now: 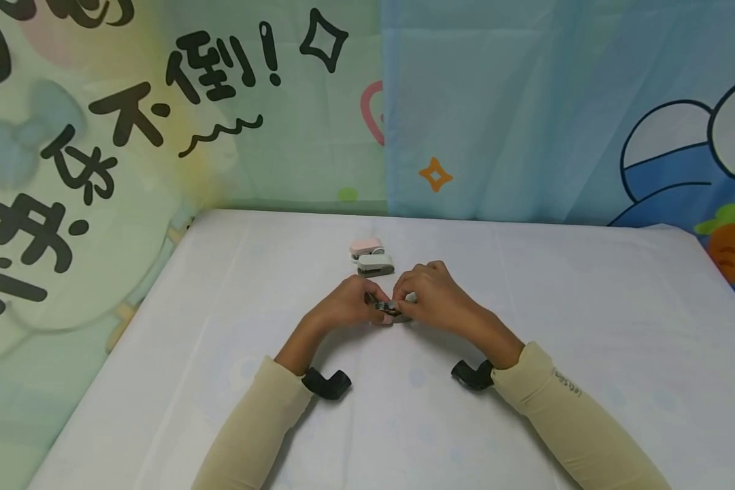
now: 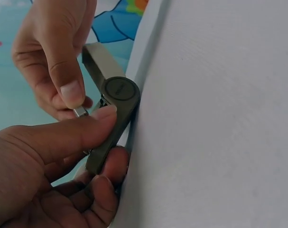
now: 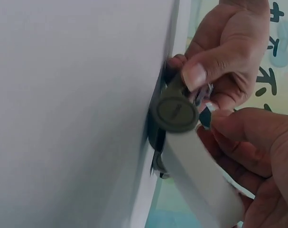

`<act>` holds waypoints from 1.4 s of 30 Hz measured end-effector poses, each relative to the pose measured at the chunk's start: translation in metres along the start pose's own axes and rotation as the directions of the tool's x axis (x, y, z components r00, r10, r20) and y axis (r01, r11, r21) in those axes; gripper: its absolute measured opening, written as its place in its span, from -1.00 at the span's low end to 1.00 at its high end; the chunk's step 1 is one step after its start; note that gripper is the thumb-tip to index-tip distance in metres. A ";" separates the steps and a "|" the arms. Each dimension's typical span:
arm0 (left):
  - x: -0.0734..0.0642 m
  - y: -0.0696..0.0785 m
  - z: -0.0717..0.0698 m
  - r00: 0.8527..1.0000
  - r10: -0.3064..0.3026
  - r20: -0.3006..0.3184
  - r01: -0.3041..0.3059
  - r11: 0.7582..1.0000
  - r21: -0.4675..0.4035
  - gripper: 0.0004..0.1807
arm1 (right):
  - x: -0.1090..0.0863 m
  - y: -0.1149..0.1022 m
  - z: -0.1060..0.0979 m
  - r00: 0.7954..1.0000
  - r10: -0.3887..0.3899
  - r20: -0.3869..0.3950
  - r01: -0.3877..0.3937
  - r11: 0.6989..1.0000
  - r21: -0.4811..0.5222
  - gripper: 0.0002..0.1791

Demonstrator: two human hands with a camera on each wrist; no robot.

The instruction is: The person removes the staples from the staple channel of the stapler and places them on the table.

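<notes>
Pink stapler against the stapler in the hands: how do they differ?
The pink stapler stands on the table, untouched; the left hand grips the other stapler. The pink stapler looks closed; the other is swung open. The pink one has a pink top; the other shows grey-green. Both are staplers.

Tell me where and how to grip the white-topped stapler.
I'd pinch the white-topped stapler across its right end, coming from the right: it lies roughly left to right, and that end juts past the pink-topped stapler crowding its far side.
</notes>
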State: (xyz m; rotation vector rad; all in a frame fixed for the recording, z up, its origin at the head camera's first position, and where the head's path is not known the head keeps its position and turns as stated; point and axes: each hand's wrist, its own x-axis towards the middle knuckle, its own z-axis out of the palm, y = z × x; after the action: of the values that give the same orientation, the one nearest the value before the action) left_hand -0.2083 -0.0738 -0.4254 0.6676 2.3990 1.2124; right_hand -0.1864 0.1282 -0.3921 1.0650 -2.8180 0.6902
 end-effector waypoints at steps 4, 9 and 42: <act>0.001 -0.001 -0.001 1.000 0.006 0.004 -0.006 1.000 0.002 -0.77 | 0.000 0.004 -0.004 1.000 0.000 -0.011 0.000 1.000 -0.002 -0.95; 0.002 -0.002 -0.001 1.000 0.019 0.019 -0.019 1.000 0.007 -0.79 | 0.001 0.017 -0.011 0.996 -0.004 -0.091 0.006 1.000 0.014 -0.97; 0.002 -0.011 -0.002 0.999 0.006 0.045 -0.003 0.998 -0.065 -0.81 | 0.072 0.115 -0.015 0.955 0.266 0.131 -0.280 0.955 0.099 -0.86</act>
State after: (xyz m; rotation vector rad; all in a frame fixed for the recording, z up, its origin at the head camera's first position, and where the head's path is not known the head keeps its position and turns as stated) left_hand -0.2136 -0.0795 -0.4332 0.6729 2.3119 1.2581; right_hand -0.3162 0.1660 -0.4090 0.7556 -3.0967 0.8510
